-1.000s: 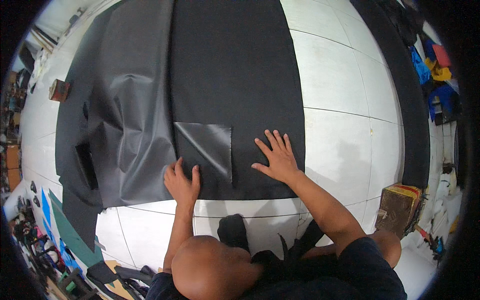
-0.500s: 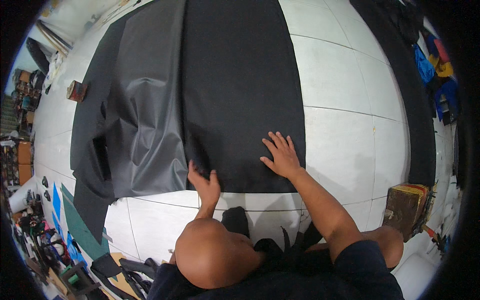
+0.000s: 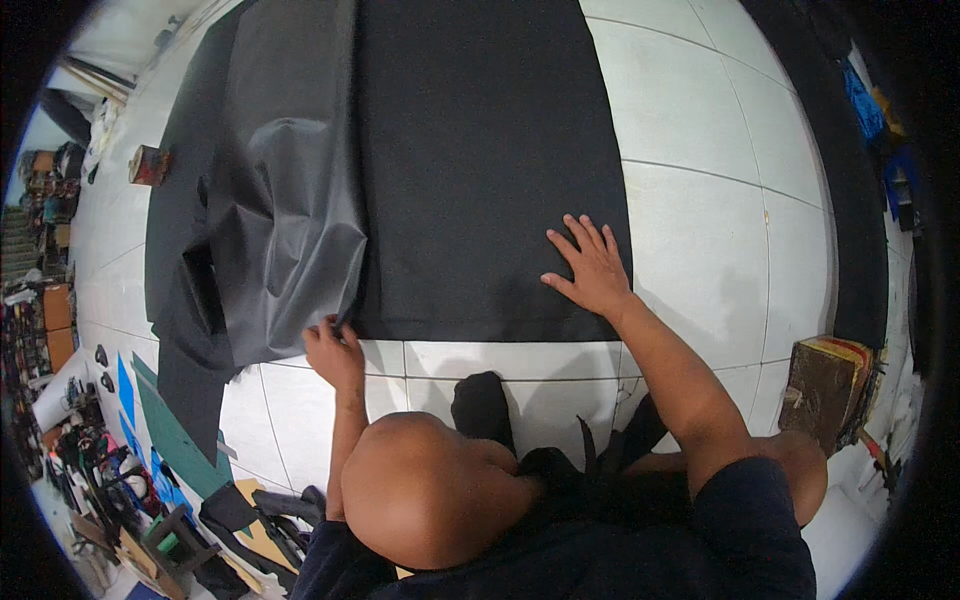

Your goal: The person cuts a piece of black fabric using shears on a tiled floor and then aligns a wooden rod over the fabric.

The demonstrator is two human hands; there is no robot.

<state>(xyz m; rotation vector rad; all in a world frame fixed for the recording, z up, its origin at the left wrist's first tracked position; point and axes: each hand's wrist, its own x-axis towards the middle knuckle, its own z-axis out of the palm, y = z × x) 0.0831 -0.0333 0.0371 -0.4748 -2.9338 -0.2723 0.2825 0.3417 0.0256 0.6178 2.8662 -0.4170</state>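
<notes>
A large black sheet of material (image 3: 480, 180) lies spread on the floor, its right part flat and matte. Along its left part, a shinier flap (image 3: 290, 190) is folded over, wrinkled and raised toward its near end. At the near edge of that fold, my left hand (image 3: 335, 352) is closed, with the fingertips pinching the flap's edge. My right hand (image 3: 592, 272) rests palm down with spread fingers on the flat part, close to its right edge. More black material (image 3: 195, 350) sticks out from under the flap on the left.
White tiles (image 3: 700, 240) surround the sheet. A small tin (image 3: 149, 165) stands at its far left. A worn block-like stack (image 3: 825, 390) sits at the right, by a long black strip (image 3: 850, 200). A green mat (image 3: 185, 430) and assorted clutter lie at the lower left.
My left hand has moved left along the near edge and closed on the flap's corner, which is now lifted and bunched. My right hand stays flat on the sheet; the whole view has shifted slightly.
</notes>
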